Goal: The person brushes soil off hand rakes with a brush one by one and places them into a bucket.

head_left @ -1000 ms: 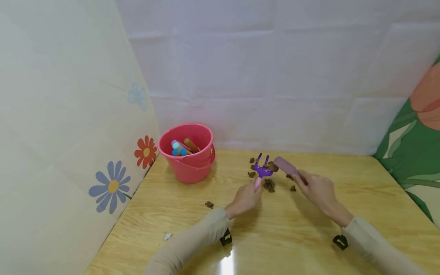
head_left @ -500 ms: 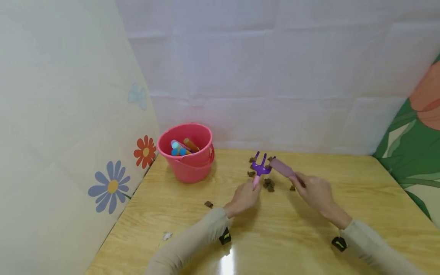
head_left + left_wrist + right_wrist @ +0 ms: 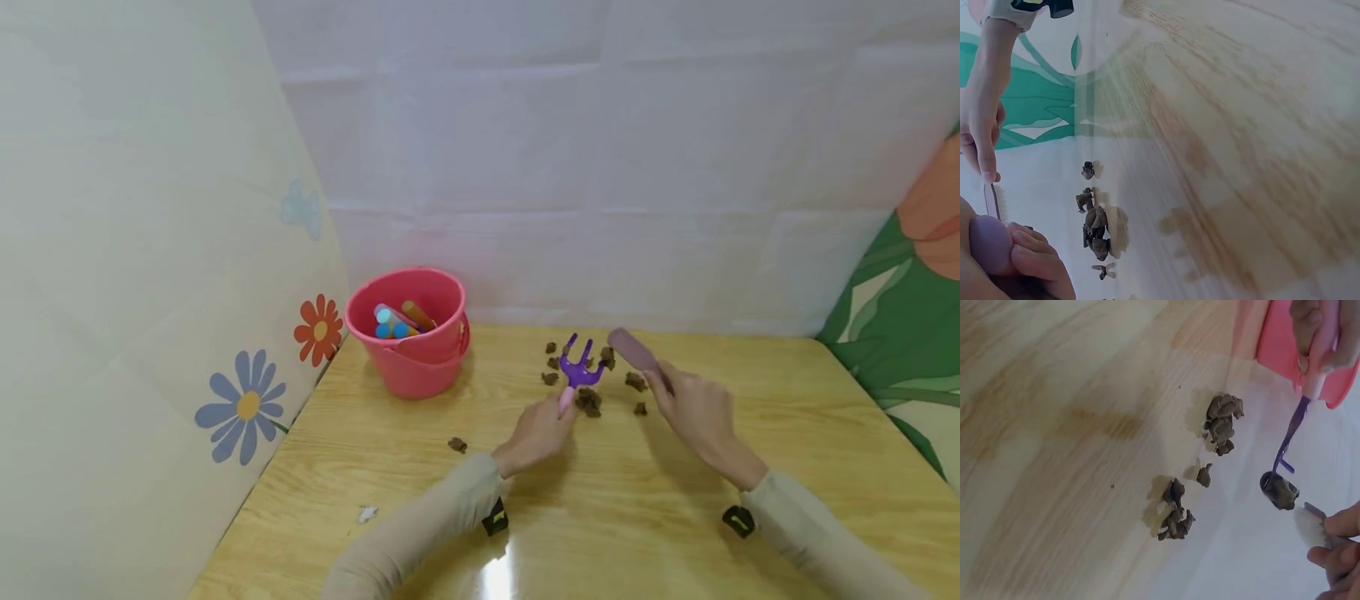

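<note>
My left hand (image 3: 536, 433) grips the pink handle of a small toy garden fork (image 3: 579, 372) with purple tines. A brown clump (image 3: 1280, 490) sits at the fork's tine tips in the right wrist view. With its fingers curled, my right hand (image 3: 697, 417) holds a mauve brush (image 3: 632, 350) by its handle. The brush's pale bristles (image 3: 1311, 526) are close beside that clump, with a narrow gap visible. Several brown lumps (image 3: 589, 402) lie on the table around and below the fork. In the left wrist view, the rounded handle end (image 3: 991, 245) shows in my left hand.
A pink bucket (image 3: 416, 379) with several coloured cylinders inside stands at the back left. One brown lump (image 3: 457, 445) and a white scrap (image 3: 367, 514) lie on the wooden table (image 3: 615, 517) at the left. A white sheet (image 3: 600, 167) hangs behind.
The brush first moves left against the fork's right side, then back right and away from it. The fork shifts slightly left, then back right. Both hands keep their hold.
</note>
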`<state>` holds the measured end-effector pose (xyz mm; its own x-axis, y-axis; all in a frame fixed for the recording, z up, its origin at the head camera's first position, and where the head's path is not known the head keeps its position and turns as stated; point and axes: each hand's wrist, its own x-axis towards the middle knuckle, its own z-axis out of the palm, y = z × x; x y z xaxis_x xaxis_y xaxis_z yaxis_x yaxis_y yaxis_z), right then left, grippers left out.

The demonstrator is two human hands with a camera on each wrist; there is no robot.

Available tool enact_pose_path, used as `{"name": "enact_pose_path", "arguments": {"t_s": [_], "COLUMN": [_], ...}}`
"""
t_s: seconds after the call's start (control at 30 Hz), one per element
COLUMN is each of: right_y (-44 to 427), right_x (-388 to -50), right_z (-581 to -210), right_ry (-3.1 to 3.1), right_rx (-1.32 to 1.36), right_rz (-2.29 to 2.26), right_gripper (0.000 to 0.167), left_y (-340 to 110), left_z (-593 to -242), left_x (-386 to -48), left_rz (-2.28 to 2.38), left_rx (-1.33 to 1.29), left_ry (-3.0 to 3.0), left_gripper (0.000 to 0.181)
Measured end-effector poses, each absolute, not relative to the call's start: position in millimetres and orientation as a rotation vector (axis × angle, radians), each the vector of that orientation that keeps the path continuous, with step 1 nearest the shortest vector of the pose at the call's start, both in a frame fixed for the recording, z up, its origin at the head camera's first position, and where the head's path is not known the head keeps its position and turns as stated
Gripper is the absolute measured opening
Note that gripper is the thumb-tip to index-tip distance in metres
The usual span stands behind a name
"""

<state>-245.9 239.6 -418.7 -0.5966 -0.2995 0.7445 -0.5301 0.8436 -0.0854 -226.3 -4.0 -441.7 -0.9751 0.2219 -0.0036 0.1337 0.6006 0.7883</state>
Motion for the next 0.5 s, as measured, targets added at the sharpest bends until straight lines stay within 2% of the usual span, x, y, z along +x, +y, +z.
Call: {"name": "enact_pose_path", "arguments": {"t_s": [0.1,0.3,0.5], "right_y": [239,236,249], "right_x": [-245,-247,-250], "right_z": [-417,-424,-426], "right_ry": [-2.202,-2.268,-2.271], "right_rx": [0.624,0.836,0.612], "right_rz": [0.423,0.513,0.373], "right_gripper": [0.017,0.023,0.017], "left_y": [-6,-8,-13], "left_z": [-441,-439,-440], "left_x": [-227,-229,-230], "left_rz": [1.332,1.344,1.342], "left_rx": [0.304,0.296,0.263], "left_ry": [2.721,2.728,2.727], "left_gripper": [0.027,0.031,0.029]}}
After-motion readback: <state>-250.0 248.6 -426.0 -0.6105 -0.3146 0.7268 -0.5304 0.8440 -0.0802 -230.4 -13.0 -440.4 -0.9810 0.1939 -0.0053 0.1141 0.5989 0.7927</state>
